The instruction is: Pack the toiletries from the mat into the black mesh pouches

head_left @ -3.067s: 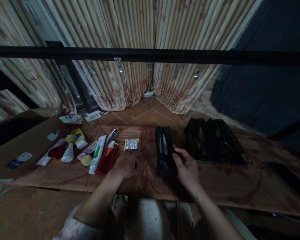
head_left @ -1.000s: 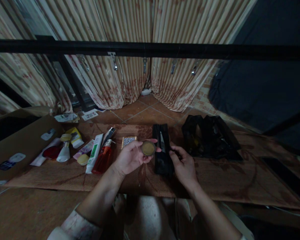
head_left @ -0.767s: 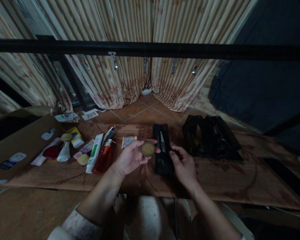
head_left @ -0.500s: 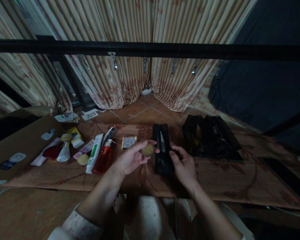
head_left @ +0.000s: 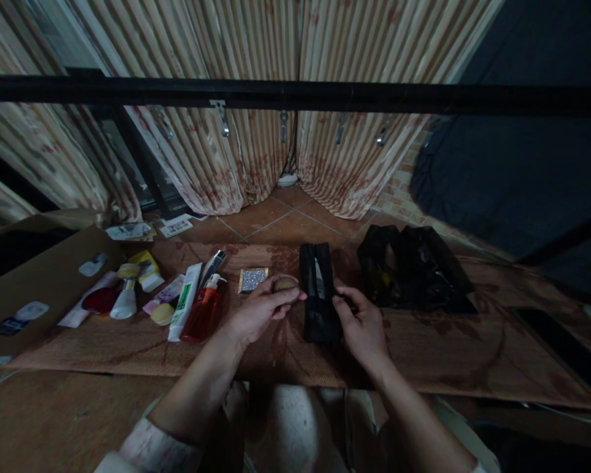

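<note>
My left hand (head_left: 266, 307) grips a small round container (head_left: 285, 284) with a brownish top, tilted between thumb and fingers. Just right of it lies a narrow black pouch (head_left: 321, 318), unzipped along its top, with a pale strip showing inside. My right hand (head_left: 362, 325) pinches the pouch's right edge between thumb and fingers. Beyond my left hand rests a square glittery compact (head_left: 253, 280) with a gold-coloured rim. To the left stand or lie a red pump bottle (head_left: 203, 312) and a white tube with green print (head_left: 184, 303).
A cardboard box (head_left: 86, 289) fills the left end of the cloth-covered table (head_left: 142, 351). Near it lie a white bottle (head_left: 125, 301), a yellow box (head_left: 148, 270) and a round yellow item (head_left: 162, 314). A black plastic bag (head_left: 414, 269) and a dark phone (head_left: 564, 348) are at right.
The round container has tipped in my left hand, so its brownish face now shows edge-on. My right hand stays on the pouch's edge.
</note>
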### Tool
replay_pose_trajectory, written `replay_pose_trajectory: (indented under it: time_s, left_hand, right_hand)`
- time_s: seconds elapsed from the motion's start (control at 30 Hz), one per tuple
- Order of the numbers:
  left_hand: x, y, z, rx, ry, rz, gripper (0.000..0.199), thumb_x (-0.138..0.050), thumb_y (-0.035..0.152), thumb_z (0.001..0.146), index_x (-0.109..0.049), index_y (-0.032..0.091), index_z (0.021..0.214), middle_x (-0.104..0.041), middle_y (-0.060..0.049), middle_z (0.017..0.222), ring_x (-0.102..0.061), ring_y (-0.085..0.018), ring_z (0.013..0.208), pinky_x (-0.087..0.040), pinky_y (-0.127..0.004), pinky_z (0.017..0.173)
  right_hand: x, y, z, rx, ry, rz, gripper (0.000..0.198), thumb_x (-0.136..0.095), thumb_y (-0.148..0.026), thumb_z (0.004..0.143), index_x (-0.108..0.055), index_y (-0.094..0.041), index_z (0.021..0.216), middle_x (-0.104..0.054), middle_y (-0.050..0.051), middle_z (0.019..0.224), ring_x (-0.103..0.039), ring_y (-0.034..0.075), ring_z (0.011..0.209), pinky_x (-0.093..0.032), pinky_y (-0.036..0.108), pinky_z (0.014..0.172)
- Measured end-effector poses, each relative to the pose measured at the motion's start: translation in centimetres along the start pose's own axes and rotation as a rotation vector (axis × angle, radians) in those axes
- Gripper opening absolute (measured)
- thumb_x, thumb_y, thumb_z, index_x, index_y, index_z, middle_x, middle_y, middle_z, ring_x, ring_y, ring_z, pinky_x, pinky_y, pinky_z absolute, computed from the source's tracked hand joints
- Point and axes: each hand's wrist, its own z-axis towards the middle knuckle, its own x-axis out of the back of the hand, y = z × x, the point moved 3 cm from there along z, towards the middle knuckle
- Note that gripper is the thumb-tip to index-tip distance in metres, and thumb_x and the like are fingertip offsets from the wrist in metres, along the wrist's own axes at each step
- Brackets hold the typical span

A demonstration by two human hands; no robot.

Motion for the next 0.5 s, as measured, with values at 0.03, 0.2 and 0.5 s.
replay_pose_trajectory:
  time_s: [0.03, 0.2, 0.5]
  left_hand:
    - [0.03, 0.0, -0.01, -0.008, 0.003, 0.015, 0.031, -0.071, 0.026, 0.069, -0.058, 0.015, 0.095, -0.066, -0.005, 0.084, -0.044, -0.003, 0.052, -0.023, -0.016, 0.043]
    - [0.18, -0.16, 0.11, -0.037, -0.006, 0.046, 0.036, -0.07, 0.016, 0.066, -0.056, 0.017, 0.099, -0.065, -0.004, 0.087, -0.052, -0.007, 0.065, -0.023, -0.015, 0.043]
    - [0.17, -0.21, 0.3, -0.025, 0.0, -0.029, 0.039, -0.068, 0.008, 0.06, -0.059, 0.015, 0.098, -0.065, -0.004, 0.083, -0.047, -0.005, 0.056, -0.019, -0.016, 0.041]
  right_hand:
    - [0.0, -0.01, 0.0, -0.005, -0.002, 0.001, 0.03, -0.051, -0.041, 0.08, -0.064, -0.019, 0.097, -0.068, 0.005, 0.091, -0.063, 0.019, 0.079, -0.046, 0.03, 0.071]
    - [-0.11, 0.37, 0.03, -0.024, 0.0, 0.019, 0.032, -0.052, -0.043, 0.079, -0.064, -0.02, 0.096, -0.069, 0.004, 0.087, -0.062, 0.018, 0.073, -0.046, 0.029, 0.066]
    - [-0.04, -0.04, 0.04, -0.003, 0.0, 0.004, 0.032, -0.05, -0.043, 0.079, -0.064, -0.02, 0.096, -0.069, 0.006, 0.093, -0.063, 0.021, 0.083, -0.047, 0.032, 0.072]
